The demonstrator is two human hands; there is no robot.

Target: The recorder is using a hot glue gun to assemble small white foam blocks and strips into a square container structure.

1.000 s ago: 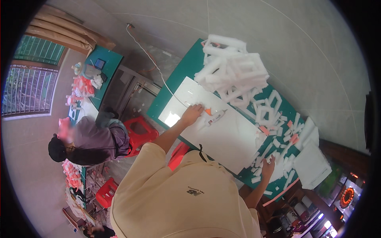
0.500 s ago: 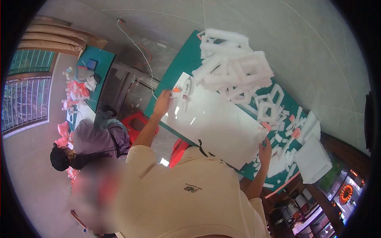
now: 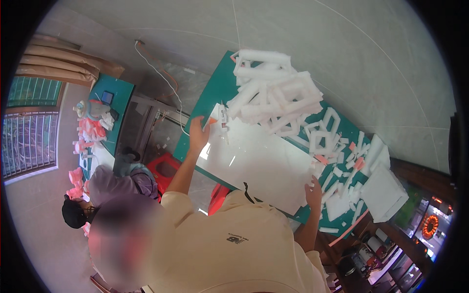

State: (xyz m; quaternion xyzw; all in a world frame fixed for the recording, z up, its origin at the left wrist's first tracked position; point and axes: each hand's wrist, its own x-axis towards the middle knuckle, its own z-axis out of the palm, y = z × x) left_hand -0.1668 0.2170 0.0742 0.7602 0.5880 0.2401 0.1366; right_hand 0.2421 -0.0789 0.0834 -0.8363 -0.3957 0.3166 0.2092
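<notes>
A large glossy white board [image 3: 266, 156] lies across the green table in front of me. My left hand [image 3: 198, 136] is at its left end, fingers apart, beside a small orange piece [image 3: 212, 120]. Just right of that piece is a white tube with dark print [image 3: 223, 116]. At the board's right edge is my right hand [image 3: 313, 193], its fingers bent and spread; whether they touch the board is too small to tell. A pinkish-orange foam piece [image 3: 321, 159] lies just beyond that hand.
White foam frames [image 3: 281, 95] are heaped along the table's far side. Foam offcuts [image 3: 342, 188] litter the green table [image 3: 207, 93] at right, beside a thick white foam block [image 3: 386, 195]. A person [image 3: 119, 183] sits at another table on the left, near a red stool [image 3: 163, 168].
The whole view has shifted, so the table and board appear lower and slightly left. Both hands keep roughly their places at the board's two ends.
</notes>
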